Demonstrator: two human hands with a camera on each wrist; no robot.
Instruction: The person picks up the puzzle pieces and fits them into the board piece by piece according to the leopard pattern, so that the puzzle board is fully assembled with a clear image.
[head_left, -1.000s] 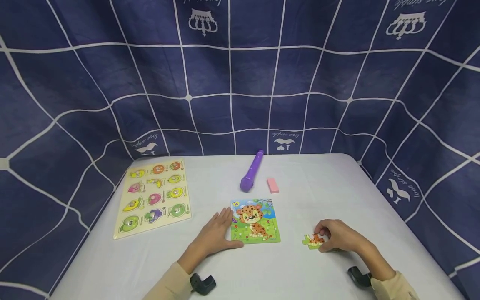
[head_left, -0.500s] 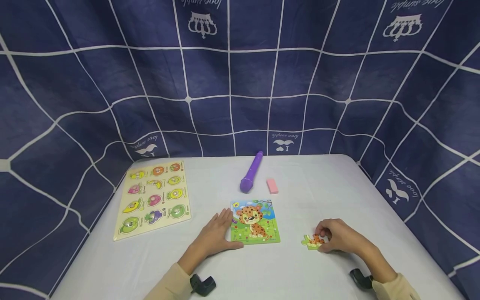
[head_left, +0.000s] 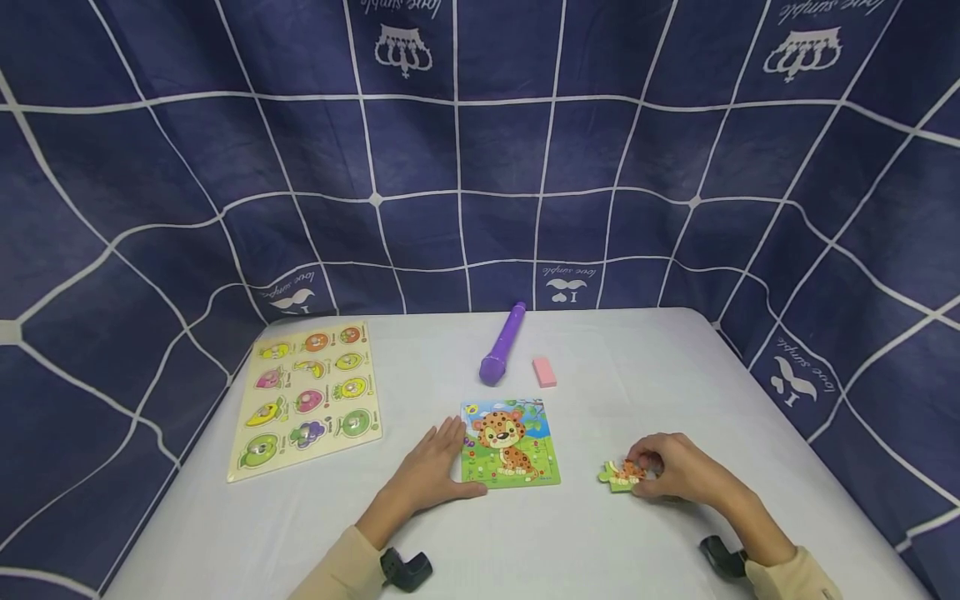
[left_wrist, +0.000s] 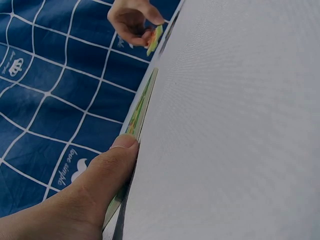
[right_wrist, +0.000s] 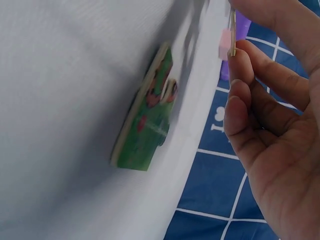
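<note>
A square leopard puzzle [head_left: 517, 450] lies flat on the white table. My left hand [head_left: 429, 468] rests at its left side, fingers extended along that edge and the thumb touching the front left corner. To the right, my right hand [head_left: 684, 472] pinches a puzzle piece [head_left: 621, 477], green with orange spots, between thumb and fingertips. That held piece [right_wrist: 232, 32] appears edge-on in the right wrist view. Another puzzle piece [right_wrist: 145, 120], green with a red mark, lies on the cloth below the right hand; in the head view the hand hides it.
A fruit peg board [head_left: 307, 400] lies at the table's left. Behind the leopard puzzle are a purple toy microphone [head_left: 502, 346] and a pink eraser-like block [head_left: 545, 372]. A dark blue checked curtain [head_left: 495, 150] surrounds the table's back and sides.
The right hand has moved slightly up and left with the pinched puzzle piece, which now looks raised a little from the table. The left hand and the leopard puzzle stay where they were.
</note>
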